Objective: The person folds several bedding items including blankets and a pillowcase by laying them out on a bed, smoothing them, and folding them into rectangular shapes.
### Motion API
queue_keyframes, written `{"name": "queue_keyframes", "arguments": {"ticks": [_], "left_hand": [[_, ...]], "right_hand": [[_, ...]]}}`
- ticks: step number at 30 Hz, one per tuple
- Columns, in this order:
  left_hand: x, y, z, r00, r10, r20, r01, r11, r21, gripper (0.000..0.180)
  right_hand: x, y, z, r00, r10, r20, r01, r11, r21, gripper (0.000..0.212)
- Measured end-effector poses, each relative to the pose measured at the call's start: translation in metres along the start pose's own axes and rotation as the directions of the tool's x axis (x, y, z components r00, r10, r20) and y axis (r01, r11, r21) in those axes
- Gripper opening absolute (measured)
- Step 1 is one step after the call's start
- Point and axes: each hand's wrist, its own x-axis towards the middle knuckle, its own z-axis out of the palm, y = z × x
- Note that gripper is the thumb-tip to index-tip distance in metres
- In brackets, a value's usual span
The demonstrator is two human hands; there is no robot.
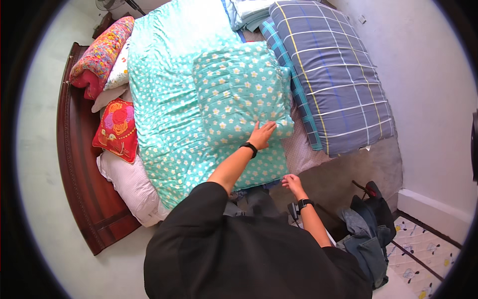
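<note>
A turquoise quilt (167, 127) patterned with white flowers is spread over the bed, and one section (239, 89) is folded back on top into a thick, rounded pad. My left hand (261, 134) lies flat on the near edge of this folded section, fingers stretched out. Off the bed's near edge, just right of the quilt's near corner, my right hand (294, 185) hangs in the air with loosely bent fingers and nothing visible in it. Both wrists carry dark bands.
A grey checked folded quilt (343, 79) lies at the bed's right end. Along the dark wooden headboard (89, 184) are a red cushion (118, 127), a white pillow (129, 187) and a colourful rolled bundle (104, 55). Dark clothes (368, 229) hang in a pile at lower right.
</note>
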Motion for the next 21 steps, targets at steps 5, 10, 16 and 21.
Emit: {"name": "queue_keyframes", "arguments": {"ticks": [5, 10, 16, 21], "left_hand": [[-0.003, 0.006, -0.035, 0.996, -0.072, 0.045, 0.073, 0.997, -0.011, 0.093], [0.006, 0.009, -0.054, 0.955, -0.273, -0.116, 0.283, 0.955, 0.083, 0.118], [0.027, -0.019, -0.045, 0.931, -0.336, -0.141, 0.34, 0.941, 0.002, 0.097], [-0.001, -0.049, -0.102, 0.771, -0.538, -0.341, 0.374, 0.816, -0.44, 0.07]], "right_hand": [[0.039, 0.0, -0.051, 0.997, 0.057, -0.044, -0.06, 0.996, -0.065, 0.027], [0.096, -0.062, -0.023, 0.995, 0.006, -0.101, 0.007, 0.992, 0.127, 0.065], [0.161, -0.171, 0.024, 0.98, -0.177, -0.088, 0.197, 0.859, 0.472, 0.058], [0.134, -0.254, 0.105, 0.89, -0.397, -0.226, 0.456, 0.748, 0.482, 0.058]]}}
